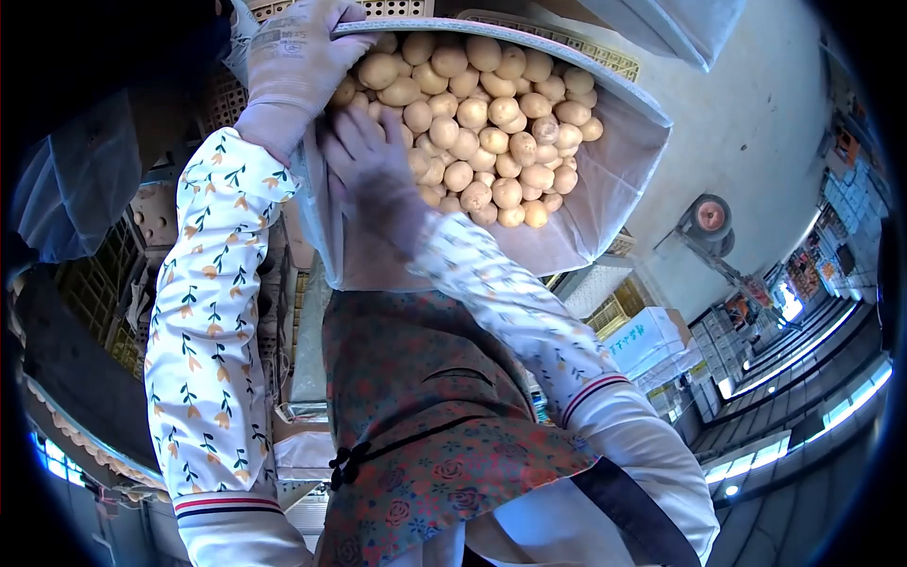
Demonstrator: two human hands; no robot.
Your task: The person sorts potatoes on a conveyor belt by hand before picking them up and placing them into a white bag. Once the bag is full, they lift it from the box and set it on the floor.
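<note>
A wide container (647, 104) with a thin whitish plastic liner stands in front of me, its far rim a pale curved edge. Inside lies a heap of small round yellow-brown potatoes (472, 113). My left hand (298, 61), in a pale glove with print on its back, grips the rim at the upper left, thumb over the edge. My right hand (373, 165), also gloved and partly blurred, reaches in at the left side of the heap. Its fingers are extended and slightly apart against the potatoes, with nothing visibly held.
Yellow perforated crates (99, 298) stand to my left, and a hanging sheet of clear plastic (76, 180) is near them. At the right are a white carton (647, 340) with green writing and a wheel (709, 217) on the concrete floor (746, 123). Another plastic-lined edge (666, 24) shows at the top.
</note>
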